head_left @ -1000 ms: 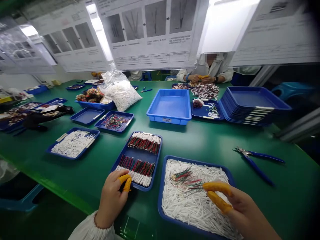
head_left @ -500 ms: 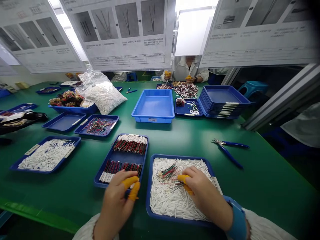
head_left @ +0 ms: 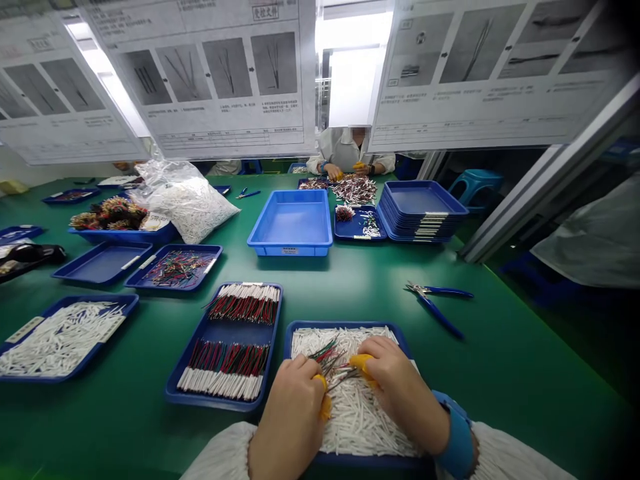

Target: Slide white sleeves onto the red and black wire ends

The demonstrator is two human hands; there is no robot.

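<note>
A blue tray of short white tubes point(head_left: 360, 420) lies in front of me, with a loose bunch of red, green and dark wires point(head_left: 327, 353) on top. My left hand point(head_left: 300, 400) is over the tray's left side, its yellow-covered fingers closed at the wires; what they pinch is too small to make out. My right hand point(head_left: 393, 380), with a blue wristband, has its yellow-covered fingertips pinched on thin wires. To the left, a blue tray point(head_left: 227, 331) holds two rows of wires with white tube ends.
Blue-handled cutters point(head_left: 437, 303) lie at the right. Beyond are a light-blue bin point(head_left: 293, 223), stacked trays point(head_left: 423, 207), a bag of white tubes point(head_left: 187, 203) and a tray of mixed wires point(head_left: 175, 268). A person point(head_left: 350, 150) sits across. Printed sheets point(head_left: 210, 87) hang above.
My left hand has moved right, from the tray of wire rows to the wires on the white tubes, and its fingers have closed. My right hand stays there. The view has shifted.
</note>
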